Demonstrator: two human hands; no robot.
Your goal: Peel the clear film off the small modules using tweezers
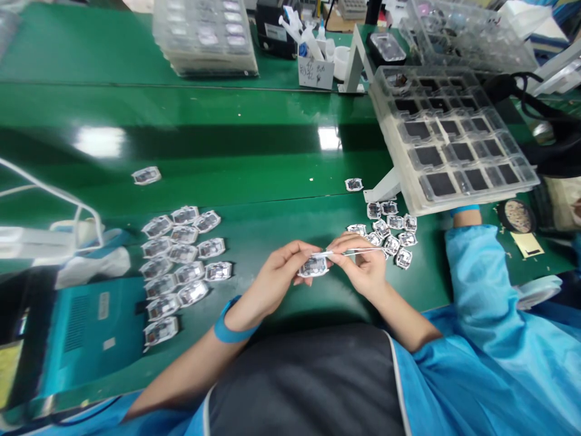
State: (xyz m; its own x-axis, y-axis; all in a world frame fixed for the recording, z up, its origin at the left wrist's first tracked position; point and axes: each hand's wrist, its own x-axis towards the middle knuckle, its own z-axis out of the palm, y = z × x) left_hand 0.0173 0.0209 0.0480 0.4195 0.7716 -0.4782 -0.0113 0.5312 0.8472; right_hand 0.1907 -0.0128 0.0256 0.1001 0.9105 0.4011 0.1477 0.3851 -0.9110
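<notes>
My left hand [279,266] pinches a small white-framed electronic part [313,265] between thumb and fingers, just above the green table. Opposite it, my right hand [365,269] is closed round slim, pale tweezers [377,249]. Their tip meets the upper edge of the held part, and the right fingertips are close beside it. Beyond the right hand lies a loose group of similar parts [403,258], some partly hidden by the fingers. More such parts [185,254] lie in rough columns to the left of my left hand.
A clear compartment tray [463,145] stands raised at right, a co-worker's blue sleeve [476,272] reaching beneath it. Stacked clear trays [204,36] and a box of syringes [315,72] stand at the back. Single parts lie at left [146,175] and right [353,184]. A teal device [97,333] sits at left.
</notes>
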